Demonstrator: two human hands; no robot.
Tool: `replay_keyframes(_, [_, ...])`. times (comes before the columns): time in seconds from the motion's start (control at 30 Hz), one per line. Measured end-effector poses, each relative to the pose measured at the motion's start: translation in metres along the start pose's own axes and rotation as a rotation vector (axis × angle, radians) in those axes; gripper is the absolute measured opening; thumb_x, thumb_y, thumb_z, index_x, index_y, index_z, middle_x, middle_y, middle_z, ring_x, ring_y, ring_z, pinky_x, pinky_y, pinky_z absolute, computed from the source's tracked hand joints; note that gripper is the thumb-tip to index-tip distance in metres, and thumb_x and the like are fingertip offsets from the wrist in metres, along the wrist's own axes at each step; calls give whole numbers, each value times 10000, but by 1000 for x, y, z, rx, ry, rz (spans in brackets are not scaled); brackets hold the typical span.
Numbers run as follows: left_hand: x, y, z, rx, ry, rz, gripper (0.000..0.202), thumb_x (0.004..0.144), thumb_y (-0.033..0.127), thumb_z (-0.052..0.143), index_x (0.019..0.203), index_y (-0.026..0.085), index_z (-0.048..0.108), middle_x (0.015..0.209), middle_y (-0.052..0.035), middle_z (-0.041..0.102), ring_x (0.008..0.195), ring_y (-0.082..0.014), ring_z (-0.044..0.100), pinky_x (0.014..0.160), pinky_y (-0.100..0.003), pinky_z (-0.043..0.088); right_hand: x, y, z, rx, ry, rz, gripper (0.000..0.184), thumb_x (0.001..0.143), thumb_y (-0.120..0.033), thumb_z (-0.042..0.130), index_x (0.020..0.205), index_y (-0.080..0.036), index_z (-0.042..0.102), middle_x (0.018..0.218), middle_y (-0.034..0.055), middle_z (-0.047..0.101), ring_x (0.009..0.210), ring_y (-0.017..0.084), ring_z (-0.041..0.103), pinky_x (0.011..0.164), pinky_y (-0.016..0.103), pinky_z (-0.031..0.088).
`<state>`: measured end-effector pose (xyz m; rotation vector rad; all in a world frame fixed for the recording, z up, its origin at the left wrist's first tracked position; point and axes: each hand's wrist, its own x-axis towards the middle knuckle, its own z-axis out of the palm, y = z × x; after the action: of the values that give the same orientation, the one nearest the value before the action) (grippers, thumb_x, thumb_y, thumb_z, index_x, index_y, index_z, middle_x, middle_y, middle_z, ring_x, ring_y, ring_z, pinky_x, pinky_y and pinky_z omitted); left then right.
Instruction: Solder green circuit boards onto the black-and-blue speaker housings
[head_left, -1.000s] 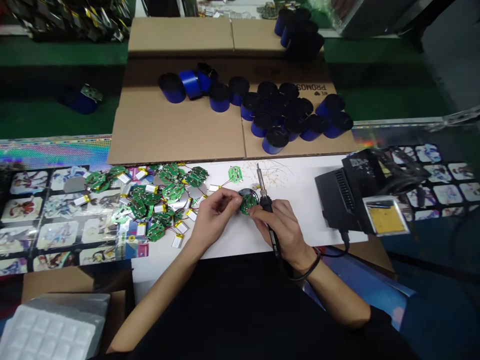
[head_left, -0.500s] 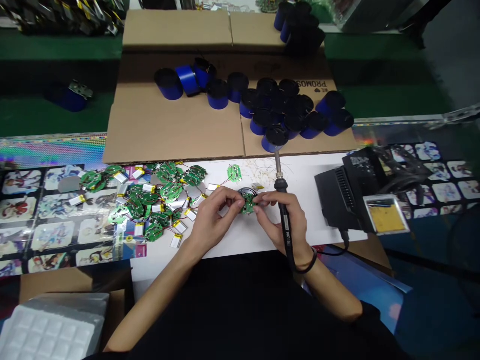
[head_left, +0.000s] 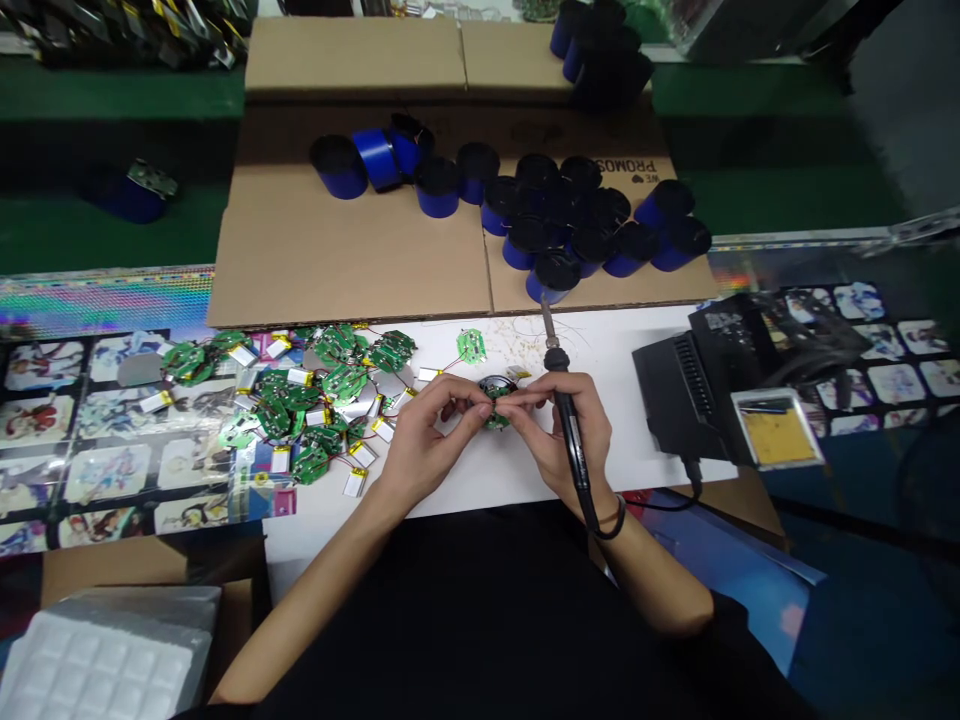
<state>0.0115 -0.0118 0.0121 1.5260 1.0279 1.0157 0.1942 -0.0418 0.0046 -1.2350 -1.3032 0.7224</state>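
Between my hands a round green circuit board [head_left: 496, 421] with dark wires lies on the white work surface, partly covered by my fingers. My left hand [head_left: 435, 437] is closed in a pinch over the board's upper left part; whatever is between its fingertips is too small to make out. My right hand [head_left: 566, 437] holds a soldering iron [head_left: 568, 425] across the palm, its metal tip pointing up and away. The thumb and forefinger of that hand are also pinched at the board, touching or nearly touching my left fingertips. A small green board [head_left: 471, 346] on a wire lies just beyond.
Green boards with small silver batteries [head_left: 330, 385] are heaped on the left. Blue cylinders with black tops [head_left: 551, 275] stand on cardboard [head_left: 352, 270] beyond. On the right are a black soldering station [head_left: 675, 390] and a tray with a yellow sponge [head_left: 780, 432]. A cord hangs by my right wrist.
My right hand has moved left, bringing its fingertips against the left ones over the board. The soldering iron has tilted, its tip swinging slightly to the left.
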Motion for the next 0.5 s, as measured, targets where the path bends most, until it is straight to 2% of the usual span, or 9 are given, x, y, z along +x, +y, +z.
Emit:
replay_keyframes(0.2, [-1,-3,1,-59,7,-39,129,1020,334,746,989,212,713,948,-43,702,852,-170,619,753,-309,455,-2,0,2,-33,-30,2,338,913,-262,860,1119,-274,592,911,-22,785,777,163,775,752,338,649])
replay_keyframes(0.33, [-1,-6,-1,-79,-22,-89,193,1022,403,738,995,213,719,984,-66,712,906,-197,644,789,-325,484,-1,-7,-1,-102,-73,-74,291,922,-195,815,1109,-278,608,926,-20,781,759,151,746,753,339,653])
replay_keyframes(0.5, [4,-6,-6,-24,-55,-74,178,1020,395,743,998,219,752,955,-52,732,872,-180,656,765,-303,487,6,-9,-9,-112,-129,-184,320,948,-85,726,1174,-278,606,1080,34,806,970,191,786,784,351,641])
